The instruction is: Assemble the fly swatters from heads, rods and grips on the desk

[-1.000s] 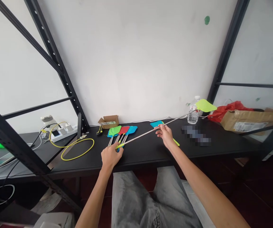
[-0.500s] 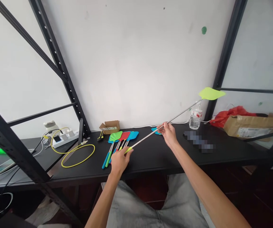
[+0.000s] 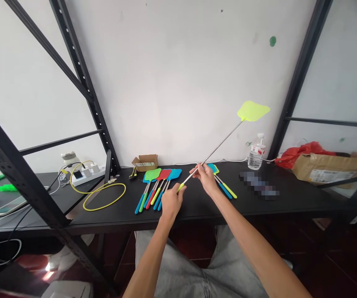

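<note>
L hand point(image 3: 171, 201) is closed round the grip of the yellow-green swatter point(image 3: 253, 111), w/ only the upper end of the grip showing above the fist. R hand point(image 3: 205, 179) pinches the metal rod further up, btwn thumb & fingers. Hands are near each other but apart. Swatter is held up over the tbl point(image 3: 190, 209), tilted, rod running up & to the R, its head in front of the wall point(image 3: 181, 91).

Just L of the L hand: a row of swatters point(image 3: 163, 174) lying on the tbl, heads (blue, green, red) overlapping toward the wall, grips in blue, green, red & yellow-green toward the person. Beyond/R of the R hand: two more swatters point(image 3: 226, 189), one w/ blue grip, one yellow-green; heads partly hidden by the hand.

Further out, behind the row, sm. open carton point(image 3: 145, 164) w/ a yellow-&-black item point(image 3: 132, 174) beside it. To the R, water bottle point(image 3: 257, 153) stands upright nr the wall; pixelated item point(image 3: 259, 185) in front, can't ID. Far R: cardboard box point(image 3: 330, 169) & red bag point(image 3: 302, 152). Far L: looped yellow cable point(image 3: 95, 210), white power strip point(image 3: 87, 179) w/ plugs in it.
</note>
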A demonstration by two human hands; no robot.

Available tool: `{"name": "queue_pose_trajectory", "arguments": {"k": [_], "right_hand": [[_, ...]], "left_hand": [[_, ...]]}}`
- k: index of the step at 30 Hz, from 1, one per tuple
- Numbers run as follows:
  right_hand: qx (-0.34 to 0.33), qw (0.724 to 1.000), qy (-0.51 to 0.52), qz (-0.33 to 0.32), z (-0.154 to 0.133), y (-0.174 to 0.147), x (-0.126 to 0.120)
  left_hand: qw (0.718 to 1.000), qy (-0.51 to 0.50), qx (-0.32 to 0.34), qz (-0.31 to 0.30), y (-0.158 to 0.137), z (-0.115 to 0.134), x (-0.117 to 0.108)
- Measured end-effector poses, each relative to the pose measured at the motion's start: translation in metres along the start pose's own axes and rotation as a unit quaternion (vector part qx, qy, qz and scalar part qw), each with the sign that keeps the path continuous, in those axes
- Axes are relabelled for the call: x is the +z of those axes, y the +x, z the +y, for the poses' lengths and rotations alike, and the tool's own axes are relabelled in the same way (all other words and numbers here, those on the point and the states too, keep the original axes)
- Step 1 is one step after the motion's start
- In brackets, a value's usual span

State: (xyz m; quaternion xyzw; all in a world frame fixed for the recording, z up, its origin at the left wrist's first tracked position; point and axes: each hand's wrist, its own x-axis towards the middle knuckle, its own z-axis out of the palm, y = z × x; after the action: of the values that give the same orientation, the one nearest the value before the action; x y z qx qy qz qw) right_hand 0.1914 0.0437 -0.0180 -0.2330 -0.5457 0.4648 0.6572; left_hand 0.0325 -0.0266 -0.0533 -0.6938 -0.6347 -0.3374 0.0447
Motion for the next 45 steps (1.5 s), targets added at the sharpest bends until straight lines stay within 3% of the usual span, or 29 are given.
{"name": "queue_pose_trajectory", "arguments": {"k": [9,16,22,30,45], "right_hand": [[0.057,0.997,-0.013,-0.045,0.005,-0.02,0.02],[0.117,0.992,-0.025,-0.041,0.0,-0.021,-0.004],[0.092,0.992,0.04,0.082,-0.018,0.004,-0.036],[0.02,0.971,0.14,0.191,-0.072,0.051,-0.081],[-0.074,0.964,0.219,0.132,-0.077,0.043,-0.041]], "left_hand": [[0.999,-0.039,0.021,-0.032,0.002,-0.005,0.001],[0.998,-0.027,0.033,-0.045,0.002,-0.007,0.003],[0.998,-0.012,0.036,-0.054,0.003,-0.009,0.007],[0.997,-0.037,0.021,-0.068,0.005,-0.012,0.01],[0.991,-0.121,-0.011,-0.055,0.011,-0.017,0.013]]}}
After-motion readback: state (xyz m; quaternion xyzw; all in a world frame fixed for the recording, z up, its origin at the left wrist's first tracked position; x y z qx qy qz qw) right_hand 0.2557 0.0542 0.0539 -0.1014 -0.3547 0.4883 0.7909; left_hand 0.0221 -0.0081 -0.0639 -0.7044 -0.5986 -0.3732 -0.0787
